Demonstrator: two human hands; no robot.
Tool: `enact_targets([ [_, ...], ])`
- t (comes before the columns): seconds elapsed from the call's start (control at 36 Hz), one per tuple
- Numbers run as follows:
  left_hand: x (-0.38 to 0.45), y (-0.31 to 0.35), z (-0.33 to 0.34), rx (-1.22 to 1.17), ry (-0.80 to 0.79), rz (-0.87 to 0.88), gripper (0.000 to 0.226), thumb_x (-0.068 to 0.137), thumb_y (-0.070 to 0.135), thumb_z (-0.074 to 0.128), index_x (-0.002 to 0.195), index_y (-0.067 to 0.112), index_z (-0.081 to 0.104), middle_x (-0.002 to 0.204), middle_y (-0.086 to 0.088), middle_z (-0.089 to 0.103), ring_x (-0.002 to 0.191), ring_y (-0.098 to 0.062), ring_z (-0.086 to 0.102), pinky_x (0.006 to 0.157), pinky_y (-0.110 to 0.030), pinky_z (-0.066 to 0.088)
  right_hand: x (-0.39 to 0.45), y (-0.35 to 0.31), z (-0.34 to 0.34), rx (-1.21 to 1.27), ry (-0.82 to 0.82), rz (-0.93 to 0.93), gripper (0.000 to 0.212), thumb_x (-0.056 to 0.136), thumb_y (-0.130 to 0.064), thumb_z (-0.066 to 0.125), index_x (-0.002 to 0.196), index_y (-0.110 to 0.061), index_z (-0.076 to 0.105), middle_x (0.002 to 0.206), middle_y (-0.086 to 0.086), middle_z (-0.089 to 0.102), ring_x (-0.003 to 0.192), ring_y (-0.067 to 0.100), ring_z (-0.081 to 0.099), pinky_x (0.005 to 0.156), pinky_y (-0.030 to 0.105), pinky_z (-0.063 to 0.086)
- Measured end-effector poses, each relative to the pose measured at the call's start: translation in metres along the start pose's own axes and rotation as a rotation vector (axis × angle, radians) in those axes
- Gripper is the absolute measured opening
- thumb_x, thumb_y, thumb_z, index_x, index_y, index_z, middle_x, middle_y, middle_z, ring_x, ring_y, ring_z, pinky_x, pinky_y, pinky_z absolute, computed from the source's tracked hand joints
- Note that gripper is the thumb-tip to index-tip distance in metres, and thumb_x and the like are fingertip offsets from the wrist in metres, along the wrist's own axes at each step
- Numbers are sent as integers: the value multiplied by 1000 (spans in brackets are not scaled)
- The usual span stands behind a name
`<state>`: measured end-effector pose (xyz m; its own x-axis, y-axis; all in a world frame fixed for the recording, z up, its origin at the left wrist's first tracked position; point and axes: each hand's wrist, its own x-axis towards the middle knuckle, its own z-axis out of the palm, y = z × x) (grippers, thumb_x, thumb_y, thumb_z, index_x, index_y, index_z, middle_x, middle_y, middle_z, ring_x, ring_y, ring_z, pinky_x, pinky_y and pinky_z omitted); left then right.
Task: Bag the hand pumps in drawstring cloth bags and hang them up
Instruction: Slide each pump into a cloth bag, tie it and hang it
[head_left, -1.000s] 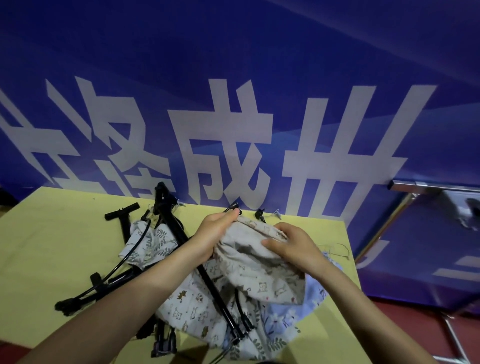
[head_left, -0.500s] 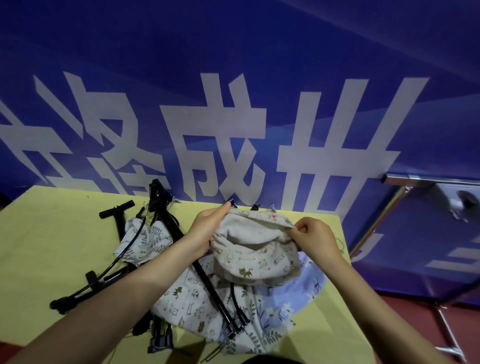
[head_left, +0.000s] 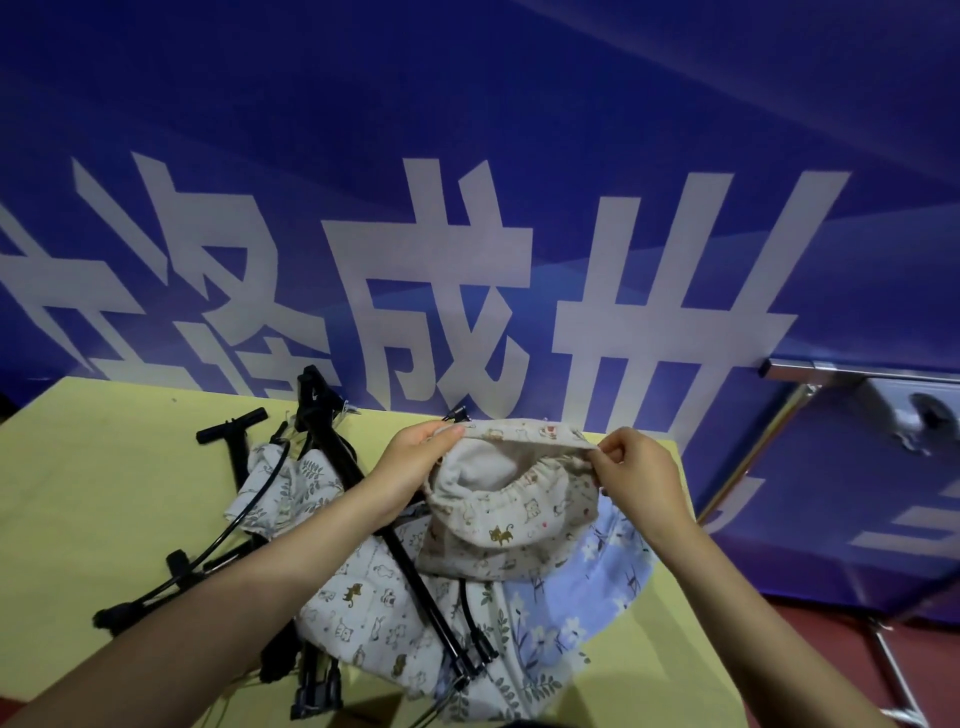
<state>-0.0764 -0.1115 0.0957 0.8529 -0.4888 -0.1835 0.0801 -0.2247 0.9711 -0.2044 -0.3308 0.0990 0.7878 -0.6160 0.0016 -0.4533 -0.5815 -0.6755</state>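
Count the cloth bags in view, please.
4: a cream cat-print drawstring bag held open above the pile, a leaf-print bag left, an animal-print bag underneath, a blue floral bag right. Others may be hidden.

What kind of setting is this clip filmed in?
Probably an event or exhibition space: a big blue printed banner with white characters behind a yellow-covered table, with a metal stand frame alongside.
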Motion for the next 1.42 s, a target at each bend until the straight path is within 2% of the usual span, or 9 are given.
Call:
enact_targets([
  [0.22,5,-9,2,103,97,-16,30,98,35,51,107,9,65,101,-3,67,97,-17,61,81,-25,47,4,-14,-1,1270,-474,535,13,93,-3,53,103,2,60,97,19,65,85,29,69,75,37,60],
  [0.36,7,-14,4,243,102,46,23,99,32,49,93,16,65,83,6,64,82,-13,58,71,-25,43,6,-12,0,1701,-672,639,96,30,26,81,122,8,58,119,25,64,102,35,66,79,53,56],
  [0.47,11,-17,-5,463,210,183,32,99,32,49,83,10,67,79,2,57,85,-16,54,77,-30,40,1,-10,2,1626,-717,629,88,31,17,84,116,8,63,116,25,66,98,37,69,78,50,59],
  [0.61,12,-16,-12,394,254,148,33,99,32,50,90,9,71,86,-13,69,86,-26,63,80,-40,49,-3,-11,9,1408,-659,536,38,84,-12,60,117,7,61,115,22,65,105,34,64,91,47,52],
  [0.83,7,17,-2,-910,94,-460,17,99,-2,42,97,-7,58,92,-20,61,78,-25,65,58,-32,60,-12,10,24,845,-418,241,23,96,-17,53,87,-2,69,82,18,67,75,28,61,68,35,45],
  [0.92,5,22,1,-1018,53,-536,23,99,-4,34,96,-7,57,88,-18,60,83,-21,59,58,-32,58,-16,16,34,658,-315,198,25,95,-21,56,72,-12,61,68,3,58,66,21,50,62,30,37],
  [1.22,-16,6,0,-403,-469,-588,27,97,17,48,101,-1,69,96,-16,71,82,-24,70,71,-28,57,-5,32,45,1037,-207,570,19,102,-12,45,88,-4,56,71,12,65,59,23,65,50,28,57],
  [1.31,-12,-11,-4,-161,-486,-444,39,96,36,54,122,8,63,118,-12,68,108,-24,65,95,-33,48,1,27,39,1351,-367,967,32,105,-13,36,95,6,59,70,21,70,54,29,70,42,34,55],
  [1.42,-14,-13,-10,341,-390,-102,31,88,51,62,109,28,67,111,10,67,103,-6,63,94,-25,47,2,16,40,1431,-510,986,39,104,-12,31,96,11,60,77,27,69,57,36,70,40,42,54],
])
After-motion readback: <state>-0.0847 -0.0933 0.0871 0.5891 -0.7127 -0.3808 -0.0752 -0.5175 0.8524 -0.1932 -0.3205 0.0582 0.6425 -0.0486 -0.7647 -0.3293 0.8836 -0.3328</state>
